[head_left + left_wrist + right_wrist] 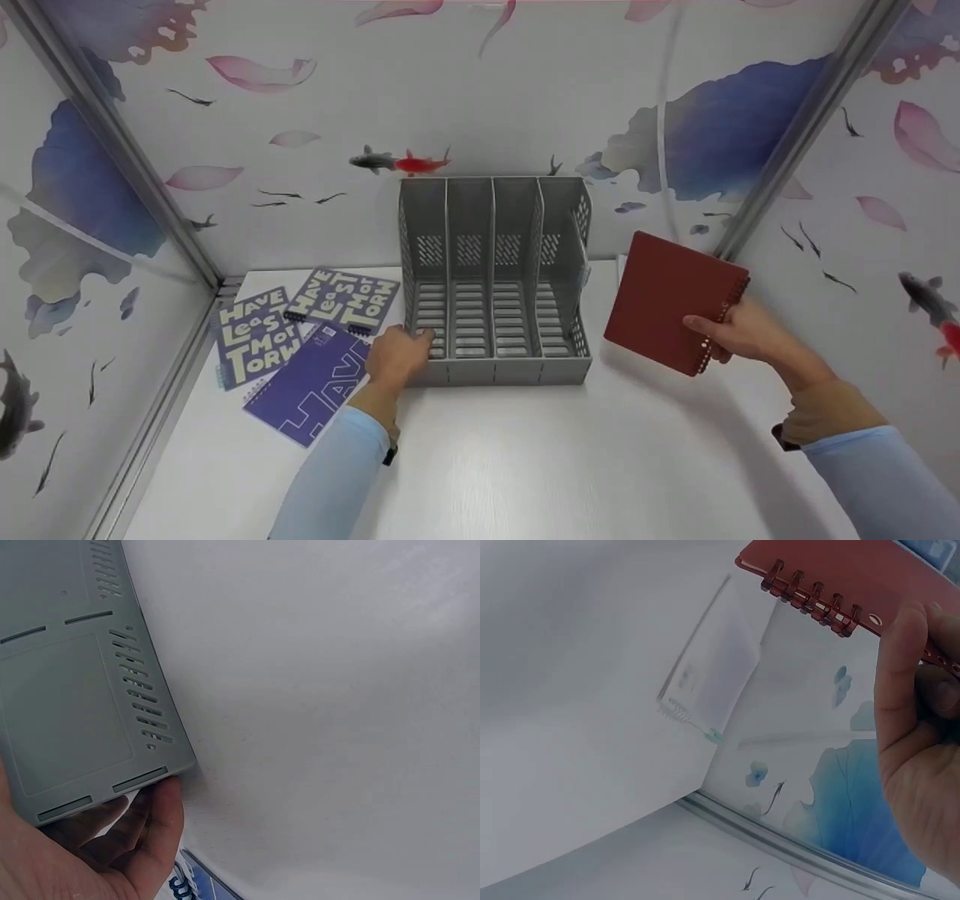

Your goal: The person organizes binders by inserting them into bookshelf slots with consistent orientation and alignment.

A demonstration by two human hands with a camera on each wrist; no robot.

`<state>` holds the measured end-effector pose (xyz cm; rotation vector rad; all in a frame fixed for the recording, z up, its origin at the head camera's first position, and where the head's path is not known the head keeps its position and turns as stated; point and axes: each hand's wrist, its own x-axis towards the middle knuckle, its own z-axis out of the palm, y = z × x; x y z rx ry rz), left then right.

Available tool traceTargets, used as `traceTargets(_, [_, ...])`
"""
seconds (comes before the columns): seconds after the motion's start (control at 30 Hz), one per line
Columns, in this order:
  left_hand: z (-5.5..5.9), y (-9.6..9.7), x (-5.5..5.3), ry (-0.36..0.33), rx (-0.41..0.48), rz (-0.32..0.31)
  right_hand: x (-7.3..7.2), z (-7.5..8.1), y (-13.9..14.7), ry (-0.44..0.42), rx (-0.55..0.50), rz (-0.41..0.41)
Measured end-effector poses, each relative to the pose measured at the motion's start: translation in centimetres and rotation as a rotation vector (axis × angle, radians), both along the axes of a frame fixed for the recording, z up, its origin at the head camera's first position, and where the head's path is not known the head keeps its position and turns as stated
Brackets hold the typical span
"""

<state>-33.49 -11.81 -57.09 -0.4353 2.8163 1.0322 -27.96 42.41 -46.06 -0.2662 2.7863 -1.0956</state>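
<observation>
A grey file organizer (517, 370) with several upright slots stands at the back middle of the table. My left hand (397, 356) grips its front left corner; in the left wrist view the fingers (161, 829) curl against the side of the organizer (67, 712). On the right, my right hand (750, 330) holds a dark red spiral notebook (667, 300) by its bound edge, thumb on the cover. The notebook is tilted and raised off the table, apart from the organizer. In the right wrist view, the red notebook's (840, 570) rings show beside the right hand (922, 742).
Left of the organizer lie a purple spiral notebook (307, 390) and two lettered notebooks (259, 337), partly overlapping. A pale spiral notebook (712, 667) lies at the table's back right, mostly hidden in the head view. Patterned panels (495, 97) and metal posts enclose the table.
</observation>
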Motion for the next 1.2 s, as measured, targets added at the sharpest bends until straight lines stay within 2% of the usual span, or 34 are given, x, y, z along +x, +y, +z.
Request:
traceTargets(0.27, [-0.1,0.1,-0.3,-0.003,0.003,-0.004,0.4,1.2,-1.3,-0.014,-0.035,0.029])
traceTargets(0.47, [0.0,0.1,-0.4,0.004,0.003,-0.006,0.5,2.3,-2.7,0.028,-0.013,0.087])
traceTargets(0.7, [0.1,-0.1,-0.4,-0.005,-0.002,-0.010,0.3,2.8,-4.0,0.058,0.018,0.160])
traceTargets(1.03, [0.1,-0.1,-0.5,-0.017,0.008,-0.009,0.2,3.6,-6.1,0.050,0.018,0.228])
traceTargets(1.07, [-0.6,-0.4,-0.9,0.002,0.007,-0.016,0.2,3.7,-6.4,0.042,0.013,0.232])
traceTargets(1.2, [-0.9,-0.3,-0.9,-0.006,-0.007,-0.018,0.1,3.7,-7.5,0.001,-0.050,0.255])
